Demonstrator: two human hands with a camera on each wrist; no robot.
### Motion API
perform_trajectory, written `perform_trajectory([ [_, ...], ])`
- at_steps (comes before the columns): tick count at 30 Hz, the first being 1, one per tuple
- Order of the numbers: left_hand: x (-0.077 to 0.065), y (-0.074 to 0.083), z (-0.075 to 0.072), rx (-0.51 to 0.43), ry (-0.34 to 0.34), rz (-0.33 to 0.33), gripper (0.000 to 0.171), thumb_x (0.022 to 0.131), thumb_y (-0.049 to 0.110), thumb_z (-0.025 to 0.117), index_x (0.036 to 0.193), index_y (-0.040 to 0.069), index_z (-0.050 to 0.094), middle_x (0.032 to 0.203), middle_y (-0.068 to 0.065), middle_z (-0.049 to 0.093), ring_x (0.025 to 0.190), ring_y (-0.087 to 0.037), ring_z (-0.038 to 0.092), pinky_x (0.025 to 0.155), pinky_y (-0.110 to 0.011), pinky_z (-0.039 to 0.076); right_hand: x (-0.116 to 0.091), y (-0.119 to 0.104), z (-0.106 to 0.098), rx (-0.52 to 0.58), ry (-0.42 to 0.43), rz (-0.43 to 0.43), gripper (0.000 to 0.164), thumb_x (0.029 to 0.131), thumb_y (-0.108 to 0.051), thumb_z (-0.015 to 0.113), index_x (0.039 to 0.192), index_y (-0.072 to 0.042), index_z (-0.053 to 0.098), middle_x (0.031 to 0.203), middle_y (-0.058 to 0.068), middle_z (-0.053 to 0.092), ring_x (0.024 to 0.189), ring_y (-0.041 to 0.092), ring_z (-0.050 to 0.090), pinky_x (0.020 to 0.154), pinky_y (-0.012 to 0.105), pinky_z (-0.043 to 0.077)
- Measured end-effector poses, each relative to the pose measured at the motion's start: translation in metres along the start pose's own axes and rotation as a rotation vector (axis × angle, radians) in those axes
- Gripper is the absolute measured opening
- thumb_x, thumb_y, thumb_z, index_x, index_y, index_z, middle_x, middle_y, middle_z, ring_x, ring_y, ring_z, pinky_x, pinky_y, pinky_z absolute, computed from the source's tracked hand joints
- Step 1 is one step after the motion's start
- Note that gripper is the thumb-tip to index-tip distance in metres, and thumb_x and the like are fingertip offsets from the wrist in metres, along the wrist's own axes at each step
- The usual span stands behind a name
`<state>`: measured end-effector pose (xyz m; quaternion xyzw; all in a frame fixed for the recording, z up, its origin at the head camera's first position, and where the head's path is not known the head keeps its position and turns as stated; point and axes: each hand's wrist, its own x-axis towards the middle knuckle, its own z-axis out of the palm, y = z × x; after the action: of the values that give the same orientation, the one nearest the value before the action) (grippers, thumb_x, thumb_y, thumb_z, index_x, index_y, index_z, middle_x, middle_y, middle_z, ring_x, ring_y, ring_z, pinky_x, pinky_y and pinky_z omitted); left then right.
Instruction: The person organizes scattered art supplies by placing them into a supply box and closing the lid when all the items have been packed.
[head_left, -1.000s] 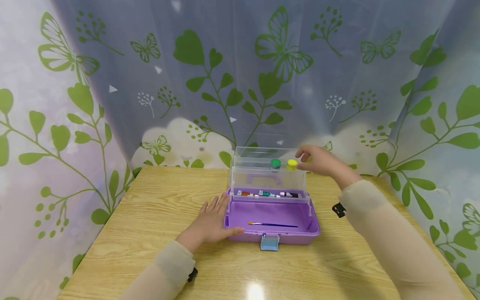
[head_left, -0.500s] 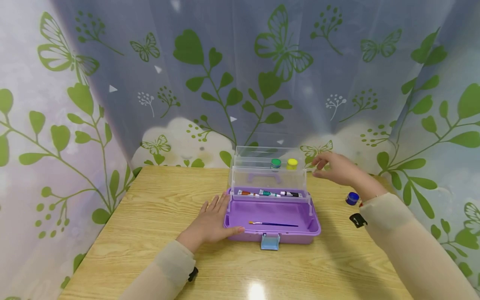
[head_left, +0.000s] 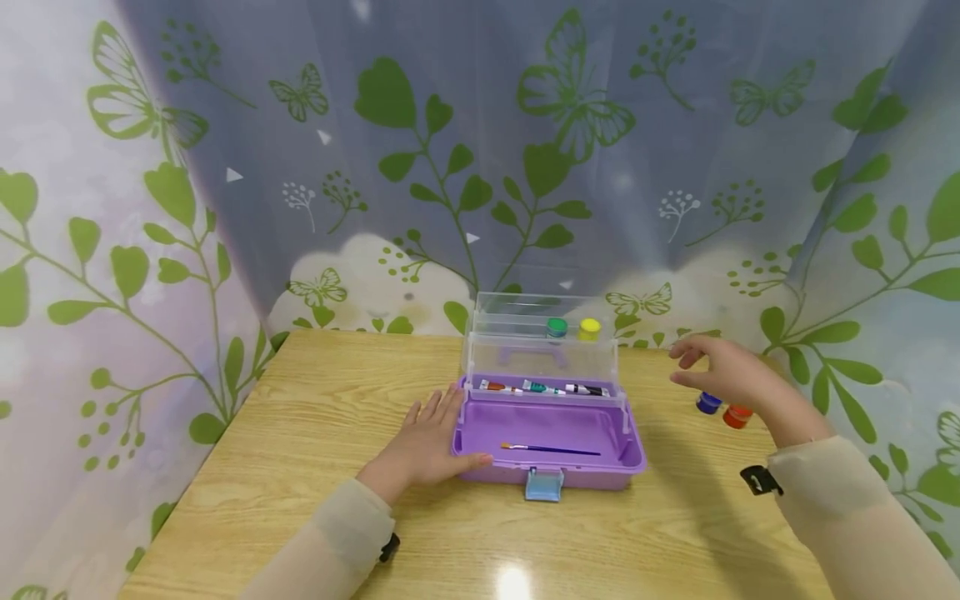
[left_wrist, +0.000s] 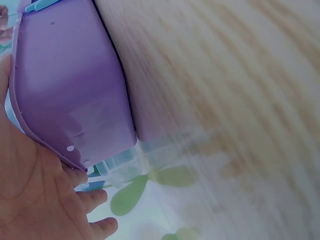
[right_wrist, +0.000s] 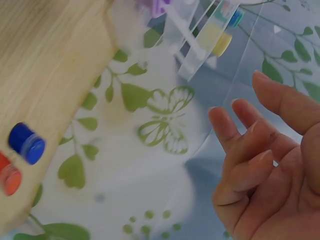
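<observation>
A purple storage box (head_left: 600, 479) stands with its lid up and a clear tray raised. My left hand (head_left: 423, 442) rests against its left side, fingers spread and thumb over the front rim. To the box's right, my right hand (head_left: 731, 375) hovers over the table, fingers loosely bent and holding nothing. Just below it are a blue paint pot (head_left: 708, 404) and a red paint pot (head_left: 738, 417), partly covered in the head view. A green-capped pot (head_left: 557, 327) and a yellow paint pot (head_left: 589, 329) sit in the upper clear tray.
Three paint tubes, orange (head_left: 498, 387), green (head_left: 543, 388) and black (head_left: 588, 390), lie in the lower clear tray. A paintbrush (head_left: 551, 449) lies on the box's floor. The blue latch (head_left: 543, 484) hangs in front. A patterned curtain (head_left: 420, 167) borders the wooden table (head_left: 315, 400).
My right hand has moved from beside the yellow pot out to the right and nearer me. The blue and red pots, earlier covered by my arm, now show. My left hand stays put.
</observation>
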<state>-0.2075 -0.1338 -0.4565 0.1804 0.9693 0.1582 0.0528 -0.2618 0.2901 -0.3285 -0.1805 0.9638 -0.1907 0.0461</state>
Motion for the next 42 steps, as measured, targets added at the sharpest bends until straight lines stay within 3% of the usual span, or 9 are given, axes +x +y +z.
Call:
perform_trajectory([
  [4,0.001,0.001,0.000,0.008,-0.001,-0.005,0.116,0.084,0.084,0.045,0.161,0.007,0.005,0.168,-0.009,0.002,0.152,-0.036,0.008,0.122,-0.056,0.006,-0.011,0.019,0.003,0.000,0.031,0.025,0.045,0.096,-0.030,0.069,0.125,0.002,0.060,0.108,0.018,0.066,0.091,0.033,0.065,0.074,0.051,0.053],
  [11,0.001,0.000,0.001,0.009,0.000,-0.005,0.116,0.084,0.084,0.045,0.161,0.007,0.005,0.168,-0.010,0.002,0.153,-0.036,0.007,0.122,-0.056,0.007,-0.029,0.053,0.012,0.104,0.034,0.070,0.046,0.098,-0.027,0.067,0.128,0.006,0.057,0.110,0.022,0.065,0.082,0.023,0.065,0.066,0.039,0.054],
  [23,0.002,-0.001,0.003,0.024,-0.008,-0.008,0.119,0.083,0.086,0.042,0.161,0.007,0.001,0.167,-0.009,-0.001,0.153,-0.034,0.004,0.122,-0.055,0.006,-0.056,0.101,0.035,0.257,0.072,0.179,0.052,0.102,-0.028,0.060,0.133,0.012,0.049,0.121,0.033,0.057,0.086,0.030,0.066,0.067,0.041,0.057],
  [29,0.003,-0.002,0.004,0.025,0.001,-0.005,0.118,0.083,0.086,0.042,0.161,0.007,0.002,0.168,-0.009,0.000,0.153,-0.033,0.004,0.122,-0.055,0.006,-0.059,0.120,0.046,0.329,0.097,0.227,0.059,0.104,-0.031,0.056,0.139,0.013,0.042,0.128,0.041,0.049,0.094,0.041,0.067,0.070,0.043,0.058],
  [35,0.002,-0.002,0.004,0.018,-0.003,-0.011,0.118,0.083,0.086,0.042,0.161,0.008,0.002,0.168,-0.008,0.000,0.153,-0.033,0.003,0.122,-0.055,0.005,-0.055,0.136,0.056,0.347,0.126,0.257,0.060,0.104,-0.030,0.056,0.140,0.015,0.038,0.130,0.044,0.044,0.095,0.044,0.066,0.069,0.040,0.057],
  [42,0.001,-0.003,0.005,0.007,0.001,-0.001,0.118,0.083,0.086,0.042,0.161,0.007,0.002,0.168,-0.009,0.000,0.153,-0.033,0.004,0.122,-0.055,0.005,-0.047,0.154,0.065,0.365,0.130,0.311,0.064,0.104,-0.029,0.055,0.143,0.016,0.032,0.135,0.047,0.036,0.099,0.047,0.065,0.074,0.047,0.059],
])
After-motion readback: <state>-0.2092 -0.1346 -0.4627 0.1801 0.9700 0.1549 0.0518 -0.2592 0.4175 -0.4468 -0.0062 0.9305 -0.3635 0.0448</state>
